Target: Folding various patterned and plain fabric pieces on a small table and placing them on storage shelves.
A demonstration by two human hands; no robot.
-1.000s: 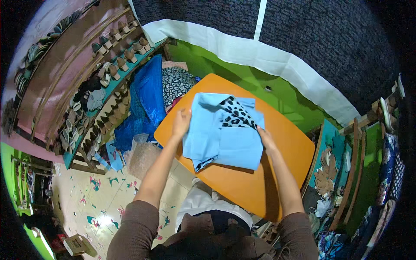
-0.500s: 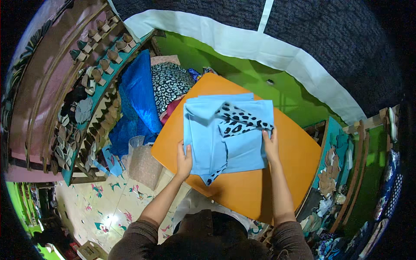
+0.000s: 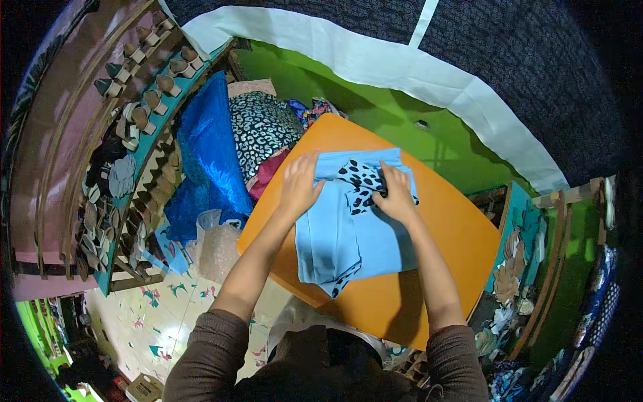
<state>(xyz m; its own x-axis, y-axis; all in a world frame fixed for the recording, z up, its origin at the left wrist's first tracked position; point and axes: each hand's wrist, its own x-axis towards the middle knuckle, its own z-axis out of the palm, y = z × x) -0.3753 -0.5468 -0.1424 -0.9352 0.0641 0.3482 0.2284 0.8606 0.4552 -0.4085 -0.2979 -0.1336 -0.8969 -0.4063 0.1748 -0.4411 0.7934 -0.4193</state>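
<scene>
A folded light-blue cloth [image 3: 328, 234] lies on the orange tabletop, with its layers spread toward the near edge. Black leopard spots show on a patterned piece [image 3: 360, 175] folded over its far half, and again on a small corner near the bottom. My left hand [image 3: 299, 187] rests on the cloth's far left edge, fingers stretched out and thumb apart. On the spotted piece at the right lies my right hand [image 3: 398, 197], its thumb and fingers apart and pressing down. The cloth under both palms is hidden.
The orange table [image 3: 455, 234] stands by a green wall [image 3: 315, 77]. Shiny blue fabric [image 3: 218, 147] and a leopard-print bundle [image 3: 258, 130] are heaped at its left. Shelves at far left hold several shoe forms [image 3: 154, 102]. Scraps [image 3: 157, 352] litter the floor; more pieces [image 3: 512, 268] lie at right.
Both hands have moved from the cloth's sides to its far part. The raised blue fold at the upper left now lies flatter, and the cloth sits slightly nearer and to the right.
</scene>
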